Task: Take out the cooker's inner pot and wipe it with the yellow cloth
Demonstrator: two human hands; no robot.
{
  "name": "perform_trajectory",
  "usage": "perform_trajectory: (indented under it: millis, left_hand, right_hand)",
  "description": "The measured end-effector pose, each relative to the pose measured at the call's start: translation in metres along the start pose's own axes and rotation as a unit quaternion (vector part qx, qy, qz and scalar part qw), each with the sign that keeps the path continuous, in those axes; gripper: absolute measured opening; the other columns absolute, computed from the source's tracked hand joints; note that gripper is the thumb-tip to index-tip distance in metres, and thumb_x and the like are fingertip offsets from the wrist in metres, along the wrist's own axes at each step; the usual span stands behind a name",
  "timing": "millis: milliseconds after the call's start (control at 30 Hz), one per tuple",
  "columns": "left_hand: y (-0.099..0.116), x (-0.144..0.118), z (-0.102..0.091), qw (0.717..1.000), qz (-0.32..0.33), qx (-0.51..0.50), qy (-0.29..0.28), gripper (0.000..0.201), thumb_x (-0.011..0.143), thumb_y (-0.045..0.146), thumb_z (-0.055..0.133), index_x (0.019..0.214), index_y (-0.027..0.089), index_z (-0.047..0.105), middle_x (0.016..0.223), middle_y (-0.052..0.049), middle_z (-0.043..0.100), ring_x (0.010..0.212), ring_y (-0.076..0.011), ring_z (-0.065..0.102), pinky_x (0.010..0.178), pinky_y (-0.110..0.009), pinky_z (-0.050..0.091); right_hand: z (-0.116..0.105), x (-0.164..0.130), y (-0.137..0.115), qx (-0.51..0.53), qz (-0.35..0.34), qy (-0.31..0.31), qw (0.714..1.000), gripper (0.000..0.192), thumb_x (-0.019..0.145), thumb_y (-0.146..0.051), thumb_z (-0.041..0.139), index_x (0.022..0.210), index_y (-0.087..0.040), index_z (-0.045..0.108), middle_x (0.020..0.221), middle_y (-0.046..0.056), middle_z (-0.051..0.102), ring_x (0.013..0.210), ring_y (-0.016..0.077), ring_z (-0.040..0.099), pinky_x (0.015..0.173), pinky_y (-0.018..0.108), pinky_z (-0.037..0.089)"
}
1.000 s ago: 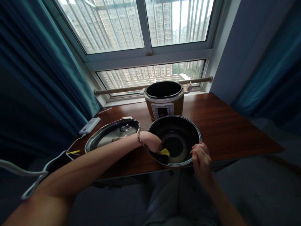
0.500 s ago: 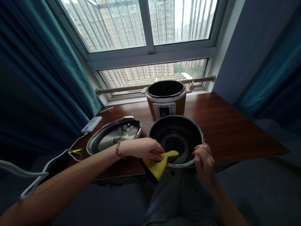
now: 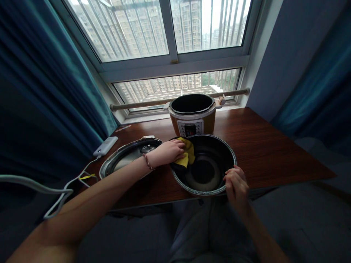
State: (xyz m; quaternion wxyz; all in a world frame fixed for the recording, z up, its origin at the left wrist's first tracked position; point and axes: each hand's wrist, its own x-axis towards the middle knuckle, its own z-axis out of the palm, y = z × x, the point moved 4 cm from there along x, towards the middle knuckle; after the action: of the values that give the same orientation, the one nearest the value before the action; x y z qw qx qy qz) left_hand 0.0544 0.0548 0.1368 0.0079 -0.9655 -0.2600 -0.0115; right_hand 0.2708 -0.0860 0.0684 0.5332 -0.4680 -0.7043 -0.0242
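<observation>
My left hand grips a yellow cloth with a dark underside, pressed over the left rim of a black inner pot. Part of the cloth lies inside the pot. On the pot's right rim, my right hand is closed, fingers curled over the edge. The pot rests at the table's near edge, its mouth facing up and toward me. Right behind it stands an electric pressure cooker, lidless, with a control panel on its front. Partly covered by my left forearm, the cooker's lid lies upside down on the left.
The brown wooden table stands against a window with a rail. At its left edge lies a white power bank with a white cable hanging near my left arm. A blue curtain hangs on the left.
My left hand has carried the cloth from the pot's near-left rim up and away to its far-left rim. The right hand keeps its place on the right rim.
</observation>
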Motion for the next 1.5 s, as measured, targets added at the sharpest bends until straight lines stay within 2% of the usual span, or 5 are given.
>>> perform_trajectory:
  millis: [467, 767, 1167, 1333, 1500]
  left_hand:
    - [0.021, -0.029, 0.001, 0.986, -0.140, -0.074, 0.055, 0.034, 0.090, 0.031, 0.037, 0.112, 0.018, 0.059, 0.137, -0.011, 0.041, 0.121, -0.0226, 0.044, 0.103, -0.040, 0.035]
    - [0.094, -0.065, 0.017, 0.954, -0.242, -0.088, 0.156, 0.028, 0.089, 0.026, 0.039, 0.106, 0.019, 0.060, 0.129, -0.009, 0.049, 0.130, -0.0259, 0.029, 0.104, -0.045, 0.035]
    - [0.198, -0.042, 0.052, 0.902, -0.276, -0.136, 0.303, 0.057, 0.082, 0.019, 0.047, 0.135, 0.028, 0.030, 0.131, -0.012, 0.044, 0.127, -0.0320, 0.032, 0.097, -0.061, 0.032]
    - [0.178, -0.069, 0.030, 0.841, -0.310, -0.214, 0.388, 0.046, 0.084, 0.020, 0.046, 0.129, 0.028, 0.035, 0.131, -0.009, 0.042, 0.123, -0.0247, 0.038, 0.098, -0.047, 0.040]
    - [0.107, -0.090, 0.031, 0.745, -0.429, -0.259, 0.440, 0.036, 0.084, 0.029, 0.048, 0.120, 0.024, 0.044, 0.130, -0.008, 0.045, 0.123, -0.0234, 0.039, 0.103, -0.047, 0.033]
  right_hand:
    - [0.001, 0.000, -0.001, 0.008, 0.020, 0.007, 1.000, 0.016, 0.079, -0.009, 0.039, 0.070, -0.019, 0.048, 0.067, 0.000, 0.050, 0.077, 0.0156, 0.051, 0.091, 0.046, 0.038]
    - [0.001, -0.001, -0.001, 0.018, 0.020, 0.018, 0.999, 0.017, 0.080, -0.008, 0.039, 0.071, -0.019, 0.047, 0.067, 0.000, 0.050, 0.077, 0.0156, 0.050, 0.091, 0.046, 0.038]
    - [-0.003, 0.003, -0.001, 0.040, 0.055, -0.011, 0.998, 0.021, 0.083, -0.013, 0.040, 0.068, -0.020, 0.052, 0.065, 0.000, 0.054, 0.077, 0.0161, 0.054, 0.093, 0.044, 0.036]
    - [-0.021, 0.022, -0.011, 0.091, 0.168, -0.056, 0.980, 0.018, 0.086, -0.020, 0.045, 0.075, -0.020, 0.059, 0.078, 0.000, 0.063, 0.080, 0.0146, 0.059, 0.095, 0.036, 0.037]
    - [-0.008, 0.041, -0.063, 0.114, 0.099, -0.132, 0.980, 0.017, 0.086, -0.021, 0.046, 0.095, -0.020, 0.060, 0.097, 0.004, 0.063, 0.094, 0.0161, 0.057, 0.083, 0.028, 0.046]
